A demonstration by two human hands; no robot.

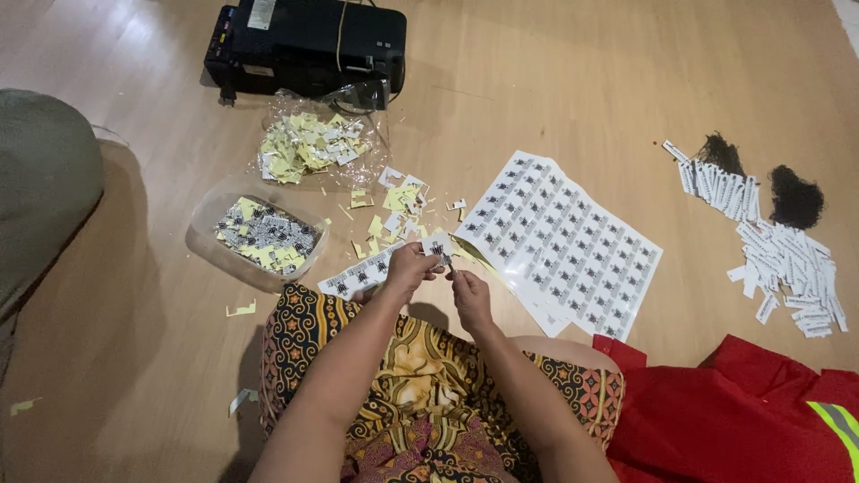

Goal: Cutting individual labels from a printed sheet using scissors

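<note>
**Both hands on a label strip, down on the wooden floor**

Here we are, looking down over patterned cloth on the lap. The left hand [407, 268] has its grip pinched on a strip of printed labels [371, 271], which runs out to the left across the floor [134, 358] just ahead of the knees. The right hand [470, 295] sits just beside it, fingers pressed together at the strip's near end; whether it holds something small there, I cannot tell.

To the right of the hands lies a large sheet of labels [564, 246], flat and partly overlapping another sheet. To the left, a clear plastic tub [208, 240] holds cut labels and yellow backing scraps. Beyond it, a clear bag of yellow scraps [309, 143] lies against a black printer [304, 45]. Loose snippets [394, 206] litter the floor between. Far right, white tags [787, 268] lie in piles beside two dark tufts of string [795, 197], and red cloth [734, 411] sits at the lower right.
</note>
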